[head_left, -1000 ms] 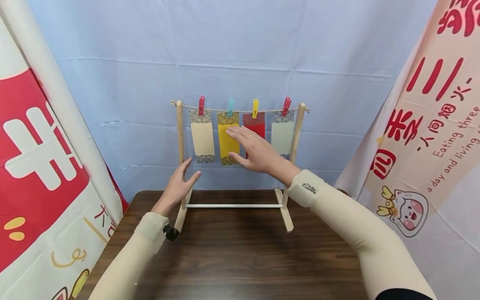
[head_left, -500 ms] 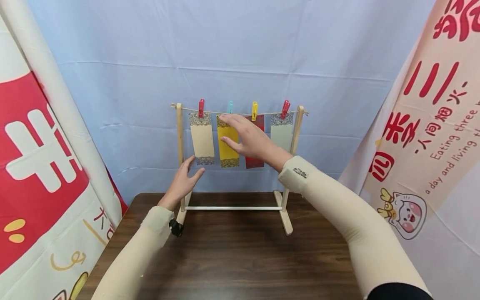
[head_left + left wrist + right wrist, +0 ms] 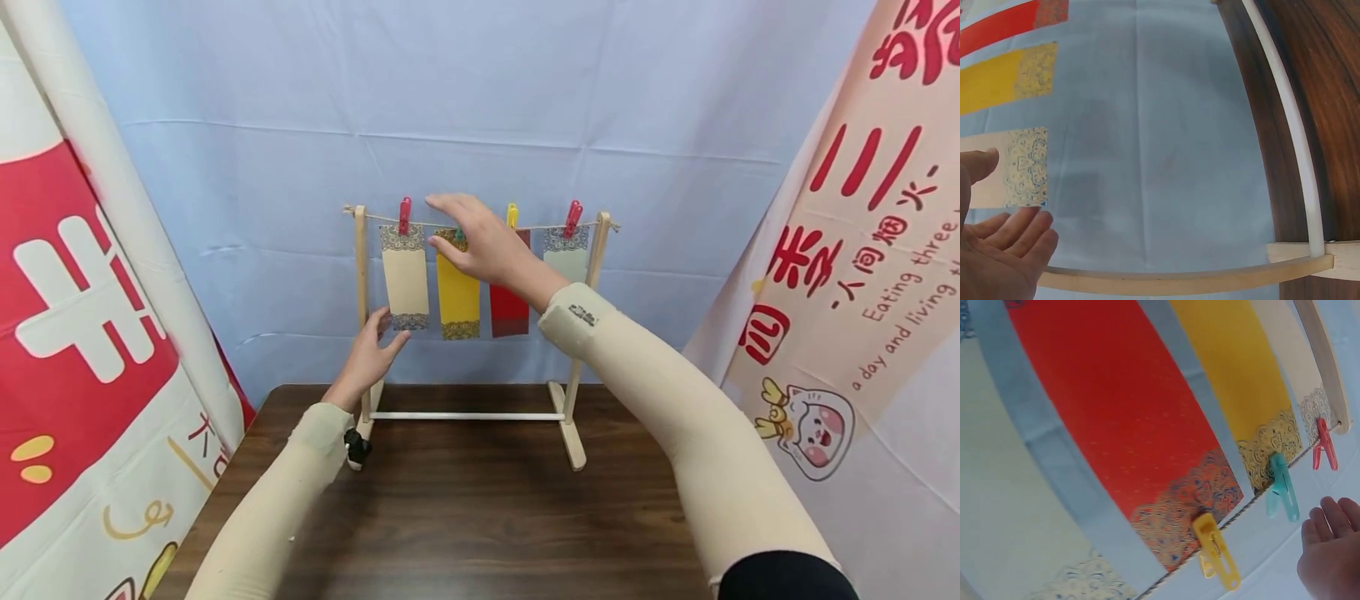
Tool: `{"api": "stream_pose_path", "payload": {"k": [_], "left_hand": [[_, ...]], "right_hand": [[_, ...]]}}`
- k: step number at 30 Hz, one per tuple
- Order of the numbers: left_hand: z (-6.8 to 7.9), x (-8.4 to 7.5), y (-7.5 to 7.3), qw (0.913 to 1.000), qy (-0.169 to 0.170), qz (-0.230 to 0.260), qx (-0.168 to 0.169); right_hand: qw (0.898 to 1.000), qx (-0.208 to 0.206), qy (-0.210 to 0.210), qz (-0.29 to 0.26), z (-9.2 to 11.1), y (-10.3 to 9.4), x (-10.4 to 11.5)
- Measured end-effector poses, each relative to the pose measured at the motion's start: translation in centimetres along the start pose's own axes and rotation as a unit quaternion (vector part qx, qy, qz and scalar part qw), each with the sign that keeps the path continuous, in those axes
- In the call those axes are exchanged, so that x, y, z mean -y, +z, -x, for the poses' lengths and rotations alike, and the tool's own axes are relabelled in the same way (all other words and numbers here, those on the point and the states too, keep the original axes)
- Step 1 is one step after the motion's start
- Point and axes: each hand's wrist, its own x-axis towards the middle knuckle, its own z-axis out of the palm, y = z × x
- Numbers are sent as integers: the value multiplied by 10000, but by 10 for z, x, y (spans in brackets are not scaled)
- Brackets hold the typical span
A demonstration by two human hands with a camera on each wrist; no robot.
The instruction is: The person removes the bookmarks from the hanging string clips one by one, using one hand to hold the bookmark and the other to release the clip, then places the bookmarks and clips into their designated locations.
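Observation:
My right hand (image 3: 486, 243) is raised before the teal clothespin, its fingers spread apart from the thumb and holding nothing. In the right wrist view, the teal clothespin (image 3: 1283, 487) clips the top of the yellow card (image 3: 459, 292) to a string, close to my fingers. My left hand (image 3: 367, 354) is by the lower left corner of the cream card (image 3: 406, 279), fingers loose; whether it touches the card I cannot tell. A red card (image 3: 509, 318) hangs from a yellow clothespin (image 3: 1215, 550). At the right, a pale grey-green card (image 3: 566, 265) hangs from a red clothespin (image 3: 573, 219).
The string runs between two wooden posts, the left post (image 3: 362, 275) and the right post (image 3: 596, 258). A white rod (image 3: 465, 416) joins them low down. The stand is on a dark wooden table (image 3: 465, 517). Behind hangs a pale blue cloth (image 3: 465, 100), with printed cloths on both sides.
My right hand has risen from in front of the yellow and red cards to the level of the string. The left hand has shifted slightly up and right, towards the cream card.

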Motion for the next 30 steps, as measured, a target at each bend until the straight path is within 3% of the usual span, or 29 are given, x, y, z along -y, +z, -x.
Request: {"api": "stream_pose_path", "payload": {"k": [11,17,25,30], "left_hand": [[2,5,-4,9998,-169,16,-58],[2,7,-2,9996,108,-157,-187],[4,7,-6,9980,426,-392,-244],[6,9,-7,9967,609,-507,-182]], "right_hand": [[9943,766,738,-4,-36,-4,13],[9879,1027,1154,-159,-48,-7,11],[9897,972,1050,-34,-60,-10,9],[9844,1225,1264,2,-64,-8,10]]}}
